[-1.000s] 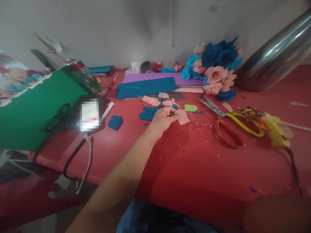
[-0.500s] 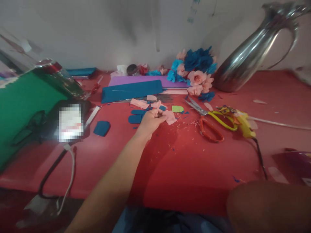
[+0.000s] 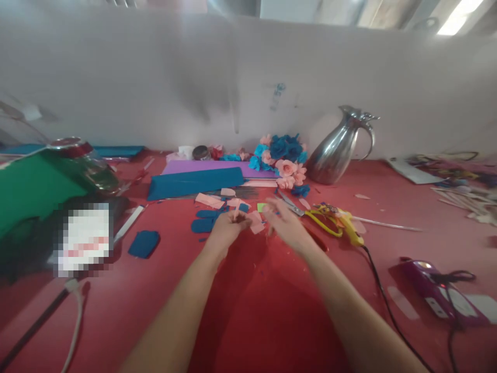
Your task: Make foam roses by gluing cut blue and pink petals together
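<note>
Over the middle of the table, my left hand (image 3: 227, 232) is closed in a pinch on a pink paper piece (image 3: 257, 223), which sticks out to the right of the fingertips. My right hand (image 3: 285, 225) is close by on the right, its fingers apart and slightly blurred, holding nothing that I can see. It partly covers a light green piece (image 3: 261, 207) and the handles of the scissors (image 3: 324, 223). Blue rounded cut pieces (image 3: 202, 225) lie left of my left hand. Beyond them are pink scraps (image 3: 209, 200).
A blue folded sheet (image 3: 194, 183) lies on a purple one (image 3: 256, 169). Paper flowers (image 3: 285, 160) and a metal jug (image 3: 336, 150) stand at the back. To the right are a yellow glue gun (image 3: 351, 228) with its cord and a purple device (image 3: 442, 295). A jar (image 3: 87, 166) leans at left.
My right hand has come in from the lower right to beside my left hand. The left hand keeps its pinch on the pink paper. The view has tilted up.
</note>
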